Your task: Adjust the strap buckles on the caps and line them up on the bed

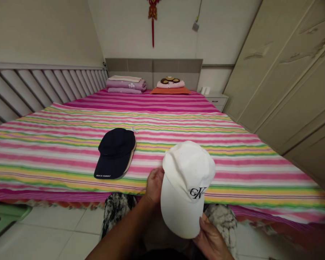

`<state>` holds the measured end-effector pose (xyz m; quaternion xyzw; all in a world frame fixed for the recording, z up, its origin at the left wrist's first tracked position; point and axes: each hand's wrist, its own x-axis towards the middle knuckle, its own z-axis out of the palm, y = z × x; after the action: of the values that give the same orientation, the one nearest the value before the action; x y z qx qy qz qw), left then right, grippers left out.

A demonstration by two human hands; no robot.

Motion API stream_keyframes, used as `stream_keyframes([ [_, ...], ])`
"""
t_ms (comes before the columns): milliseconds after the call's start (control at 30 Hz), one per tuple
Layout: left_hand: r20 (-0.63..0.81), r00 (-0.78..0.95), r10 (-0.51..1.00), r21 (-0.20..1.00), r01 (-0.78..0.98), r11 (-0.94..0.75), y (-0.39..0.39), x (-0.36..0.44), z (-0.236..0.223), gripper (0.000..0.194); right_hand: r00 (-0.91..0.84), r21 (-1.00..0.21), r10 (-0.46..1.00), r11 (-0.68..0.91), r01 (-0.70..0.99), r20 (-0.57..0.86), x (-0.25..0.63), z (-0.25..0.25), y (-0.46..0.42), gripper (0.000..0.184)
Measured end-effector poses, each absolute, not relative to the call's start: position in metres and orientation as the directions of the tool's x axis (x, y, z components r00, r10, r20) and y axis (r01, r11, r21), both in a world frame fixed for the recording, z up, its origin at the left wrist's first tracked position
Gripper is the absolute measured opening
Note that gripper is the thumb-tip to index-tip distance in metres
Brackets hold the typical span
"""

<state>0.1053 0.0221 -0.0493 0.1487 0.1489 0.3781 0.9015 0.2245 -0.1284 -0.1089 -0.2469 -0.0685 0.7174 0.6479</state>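
A white baseball cap (188, 169) with dark letters on its front is held up over the near edge of the bed, its brim pointing down toward me. My left hand (155, 185) grips the cap's left side, with some fingers hidden behind it. The brim's lower right corner is pinched by my right hand (211, 236), thumb on top. On the bedspread to the left lies a dark navy baseball cap (116, 144), with small white lettering along its brim edge and a pale tag at its back.
A striped bedspread (70, 144) covers the bed. Folded purple bedding (126, 85) and a pink-and-orange pile (170, 86) lie by the headboard (176, 66). A railing (56, 85) runs left; a nightstand (218, 101) and wardrobe (276, 72) stand right. A green stool (11, 216) sits lower left.
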Motion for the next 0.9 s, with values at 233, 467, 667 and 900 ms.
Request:
stream_keyframes([
  [233, -0.059, 0.873, 0.483, 0.378, -0.429, 0.820, 0.022, 0.111, -0.043, 0.041, 0.049, -0.482, 0.961, -0.092, -0.871, -0.272, 0.237, -0.108, -0.131, 0.064],
  [467, -0.015, 0.843, 0.537, 0.397, -0.488, 0.777, 0.027, 0.127, -0.051, 0.039, 0.203, -0.614, 0.954, 0.026, -0.789, -0.220, 0.267, -0.099, -0.131, 0.055],
  [667, -0.098, 0.832, 0.545, 0.419, -0.463, 0.781, 0.034, 0.121, -0.079, 0.031, 0.414, -0.677, 0.894, 0.200, -0.708, -0.169, 0.336, -0.080, -0.111, 0.047],
  [900, -0.306, 0.797, 0.520, 0.536, -0.307, 0.786, 0.010, 0.097, -0.115, 0.026, 0.569, -0.782, 0.804, 0.241, -0.575, -0.170, 0.434, -0.051, -0.064, 0.027],
])
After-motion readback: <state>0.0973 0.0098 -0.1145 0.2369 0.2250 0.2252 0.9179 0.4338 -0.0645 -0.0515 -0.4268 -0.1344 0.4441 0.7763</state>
